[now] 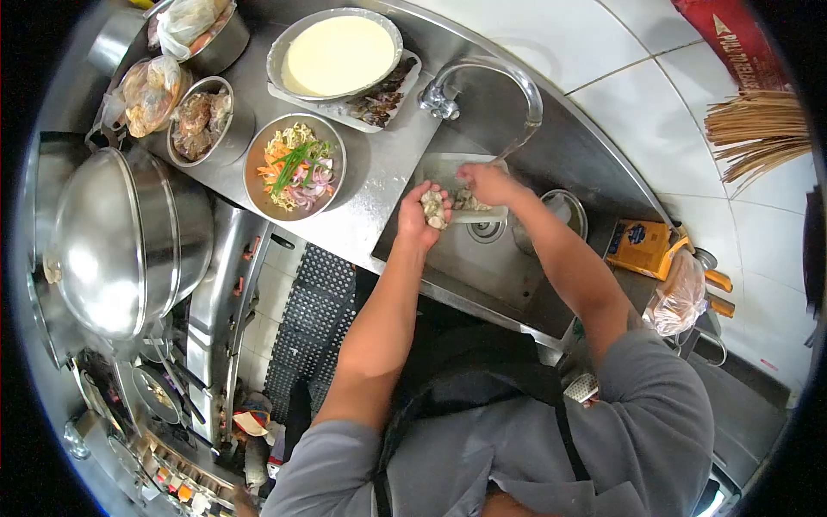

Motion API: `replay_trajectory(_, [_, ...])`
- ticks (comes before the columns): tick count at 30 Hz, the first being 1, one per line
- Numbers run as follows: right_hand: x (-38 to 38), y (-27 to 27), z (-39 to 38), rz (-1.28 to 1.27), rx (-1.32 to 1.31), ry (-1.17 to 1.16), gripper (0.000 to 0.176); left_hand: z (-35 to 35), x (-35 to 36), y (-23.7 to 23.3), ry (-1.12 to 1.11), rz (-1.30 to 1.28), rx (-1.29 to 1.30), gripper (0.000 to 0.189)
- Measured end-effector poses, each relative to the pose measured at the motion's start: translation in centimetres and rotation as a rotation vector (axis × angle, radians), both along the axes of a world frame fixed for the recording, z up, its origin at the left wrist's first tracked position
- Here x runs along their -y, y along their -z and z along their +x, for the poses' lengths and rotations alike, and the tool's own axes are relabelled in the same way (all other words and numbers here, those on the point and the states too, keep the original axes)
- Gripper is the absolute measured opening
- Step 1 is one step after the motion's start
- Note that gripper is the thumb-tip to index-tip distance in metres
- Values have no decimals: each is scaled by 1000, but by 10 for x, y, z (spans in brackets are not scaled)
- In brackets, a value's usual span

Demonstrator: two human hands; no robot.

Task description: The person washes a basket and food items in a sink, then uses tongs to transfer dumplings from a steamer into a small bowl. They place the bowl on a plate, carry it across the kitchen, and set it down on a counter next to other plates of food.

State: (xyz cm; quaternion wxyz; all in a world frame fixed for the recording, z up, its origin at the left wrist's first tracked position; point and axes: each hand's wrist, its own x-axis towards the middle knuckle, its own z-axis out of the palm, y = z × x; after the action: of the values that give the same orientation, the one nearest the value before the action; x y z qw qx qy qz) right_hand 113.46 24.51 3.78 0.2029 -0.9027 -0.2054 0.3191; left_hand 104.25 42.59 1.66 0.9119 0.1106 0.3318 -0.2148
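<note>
Cupping pale grey lumps (pixel 433 209) in curled fingers (pixel 425 189), the left hand (pixel 417 226) is held over the near-left part of a metal sink (pixel 508 280). More lumps lie in a pale tray (pixel 479 216) inside the sink. The right hand (pixel 493 185) reaches down at the tray, its fingers (pixel 466 172) bent; whether they grip anything cannot be told. A curved tap (pixel 535 96) arches above, with a thin stream beside the right hand. On the worktop (pixel 370 189) to the left stand a bowl (pixel 250 177) of sliced vegetables and a basin (pixel 274 62) of pale yellow liquid. A yellow packet (pixel 638 245) sits right of the sink.
</note>
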Motion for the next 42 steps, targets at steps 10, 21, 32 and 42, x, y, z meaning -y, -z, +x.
replay_trajectory(10, [19,82,-12,-326,134,-464,36,-33,-15,-41,-29,-55,-91,24])
replay_trajectory(21, [-9,47,24,286,-637,536,26,-43,-21,-28,10,72,-52,23])
replay_trajectory(32, [-11,-20,20,237,-468,347,27,-35,-10,-17,-9,109,-145,25])
replay_trajectory(42, [15,20,7,-200,49,75,28,-8,0,-9,-79,-57,12,26])
